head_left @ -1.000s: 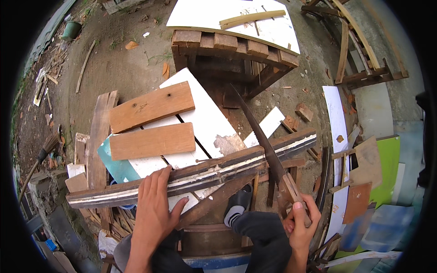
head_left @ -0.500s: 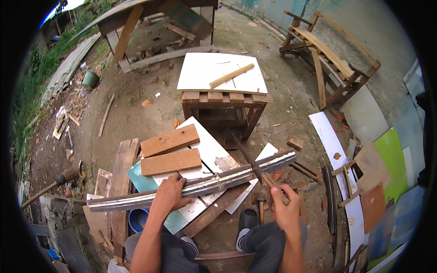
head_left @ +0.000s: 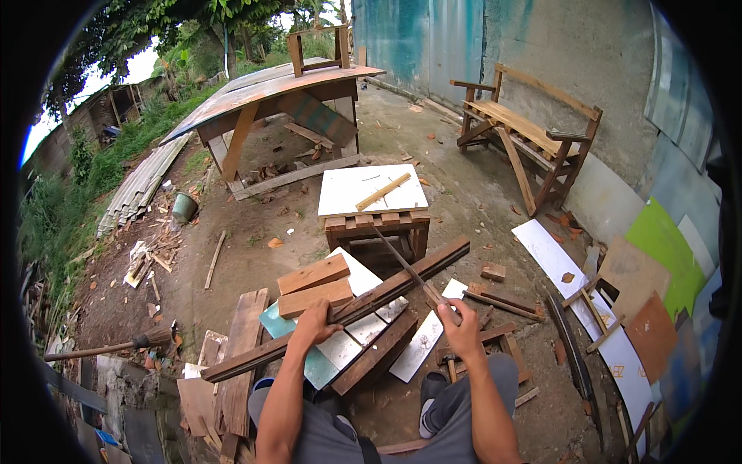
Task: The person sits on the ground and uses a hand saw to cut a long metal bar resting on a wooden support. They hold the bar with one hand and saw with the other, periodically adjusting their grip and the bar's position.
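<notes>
A long dark wooden beam (head_left: pixel 382 292) lies slantwise over the stacked boards, rising toward the right. My left hand (head_left: pixel 313 323) is closed on its near-left part, with the fingers over the top edge. My right hand (head_left: pixel 459 321) grips the wooden handle of a long, dark, narrow-bladed tool (head_left: pixel 403 263). Its blade crosses over the beam and points away, toward the low slatted stand; whether it touches the beam I cannot tell. Two short brown planks (head_left: pixel 315 297) rest beside my left hand on white and teal boards (head_left: pixel 317 366).
Ahead, a white board (head_left: pixel 348 188) with a wood strip tops the slatted stand (head_left: pixel 413 232). A wooden bench (head_left: pixel 533 135) stands far right, a large table (head_left: pixel 263 97) far left. A hammer (head_left: pixel 450 363) lies near my right foot. Sheets and boards (head_left: pixel 610 340) line the right side.
The beam has turned: its white-striped grooved side faced up before, and a brown face shows now. It also slants more steeply. The view has tilted up, and both hands keep their holds.
</notes>
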`<state>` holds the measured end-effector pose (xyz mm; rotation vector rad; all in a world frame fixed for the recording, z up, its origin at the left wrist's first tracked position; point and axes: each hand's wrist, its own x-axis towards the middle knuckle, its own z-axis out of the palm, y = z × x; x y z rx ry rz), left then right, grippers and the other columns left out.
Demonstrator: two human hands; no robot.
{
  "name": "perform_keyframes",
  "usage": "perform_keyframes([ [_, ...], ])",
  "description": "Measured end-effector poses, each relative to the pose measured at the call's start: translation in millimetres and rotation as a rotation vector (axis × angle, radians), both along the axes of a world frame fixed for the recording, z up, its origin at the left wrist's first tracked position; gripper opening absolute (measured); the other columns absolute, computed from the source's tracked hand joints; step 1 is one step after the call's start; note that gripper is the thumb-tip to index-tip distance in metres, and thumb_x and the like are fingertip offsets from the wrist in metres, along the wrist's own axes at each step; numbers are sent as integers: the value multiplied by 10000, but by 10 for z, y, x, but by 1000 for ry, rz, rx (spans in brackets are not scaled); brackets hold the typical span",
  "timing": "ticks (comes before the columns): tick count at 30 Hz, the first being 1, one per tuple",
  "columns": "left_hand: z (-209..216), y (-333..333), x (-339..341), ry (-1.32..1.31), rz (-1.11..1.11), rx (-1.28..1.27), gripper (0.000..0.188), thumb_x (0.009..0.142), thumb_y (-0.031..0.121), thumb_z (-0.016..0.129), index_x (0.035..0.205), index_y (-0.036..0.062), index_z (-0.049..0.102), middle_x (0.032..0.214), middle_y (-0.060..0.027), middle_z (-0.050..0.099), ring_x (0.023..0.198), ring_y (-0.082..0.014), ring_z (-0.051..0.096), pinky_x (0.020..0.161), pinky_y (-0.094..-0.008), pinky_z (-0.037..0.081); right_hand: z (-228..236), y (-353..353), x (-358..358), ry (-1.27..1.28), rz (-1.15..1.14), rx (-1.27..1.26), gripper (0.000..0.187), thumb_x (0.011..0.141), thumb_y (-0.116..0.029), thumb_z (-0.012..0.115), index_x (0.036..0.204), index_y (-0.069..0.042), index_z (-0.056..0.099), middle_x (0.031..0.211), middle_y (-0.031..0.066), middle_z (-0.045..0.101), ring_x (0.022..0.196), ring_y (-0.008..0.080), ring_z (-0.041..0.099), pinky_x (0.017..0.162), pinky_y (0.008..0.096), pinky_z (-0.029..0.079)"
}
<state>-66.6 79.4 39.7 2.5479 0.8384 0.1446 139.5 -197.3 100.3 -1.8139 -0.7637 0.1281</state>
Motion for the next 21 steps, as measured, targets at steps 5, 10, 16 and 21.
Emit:
perform_keyframes([
  [5,-7,-33,-2,-23,-2,200,564,727,297,836,1137,25,560,1131,-179,619,1113,-402,584,901,-471,498,-443,-8,24,276,74,10,388,974,-344,597,1106,19,632,914,177,687,897,258,668,821,351,487],
  [10,113,48,-42,-24,-4,93,506,741,251,818,1148,48,595,1146,-154,622,1121,-372,588,938,-487,478,-771,-89,-5,303,84,-53,398,979,-344,601,1171,4,599,784,121,657,749,220,644,721,347,488],
  [16,267,-153,273,-218,-51,52,515,852,308,722,1263,56,543,1227,-210,607,1158,-413,562,996,-477,449,-699,-135,-172,327,101,-122,387,983,-311,588,1176,22,621,742,177,683,679,287,685,652,390,507],
  [21,73,-312,1052,-78,-232,307,646,875,421,697,1367,44,516,1304,-229,600,1210,-357,572,1011,-476,452,-558,-36,-306,27,93,-196,424,1009,-268,501,1346,-12,500,1014,336,652,997,537,599,860,553,491],
])
